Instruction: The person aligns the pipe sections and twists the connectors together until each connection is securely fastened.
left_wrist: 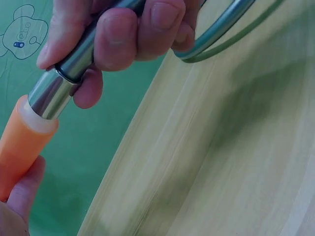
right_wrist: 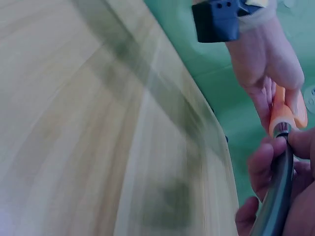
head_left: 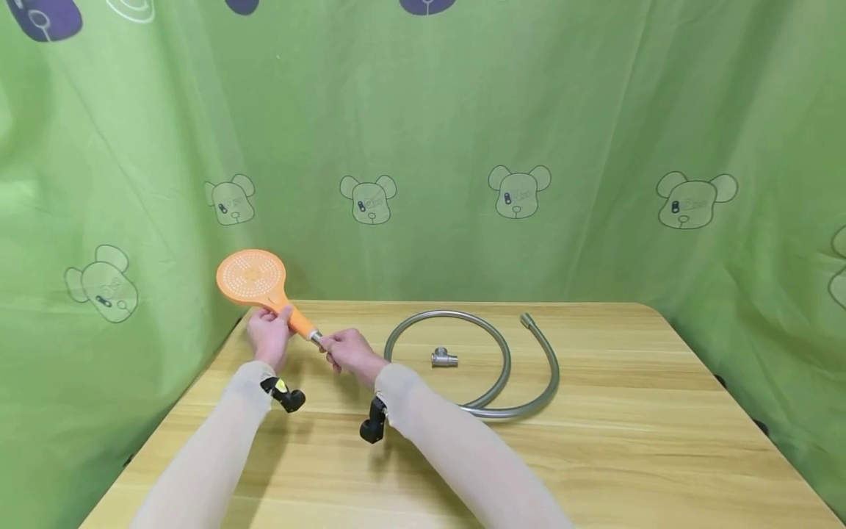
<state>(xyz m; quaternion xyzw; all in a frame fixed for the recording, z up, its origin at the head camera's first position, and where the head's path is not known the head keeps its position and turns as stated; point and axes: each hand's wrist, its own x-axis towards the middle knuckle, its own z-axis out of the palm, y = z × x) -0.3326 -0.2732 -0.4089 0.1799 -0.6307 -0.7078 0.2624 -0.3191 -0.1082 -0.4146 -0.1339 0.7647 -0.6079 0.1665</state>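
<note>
An orange shower head [head_left: 251, 273] is held up over the table's far left corner, its round spray face showing. My left hand [head_left: 269, 336] grips its handle [left_wrist: 22, 142]. At the handle's lower end my right hand [head_left: 353, 351] pinches the end of a grey metal shower hose [right_wrist: 275, 204]. In the left wrist view the hose's metal end piece [left_wrist: 81, 54] meets a chrome collar [left_wrist: 51, 93] at the handle; how firmly they are joined, I cannot tell. Behind the right forearm the hose loops across the table, its other end fitting [head_left: 526, 320] lying free at the right.
A small chrome T-shaped fitting [head_left: 443, 358] lies inside the hose's loop on the wooden table [head_left: 628, 426]. Green curtains [head_left: 436, 250] with bear outlines hang behind the table and at both sides. Each wrist wears a small black camera [head_left: 373, 422].
</note>
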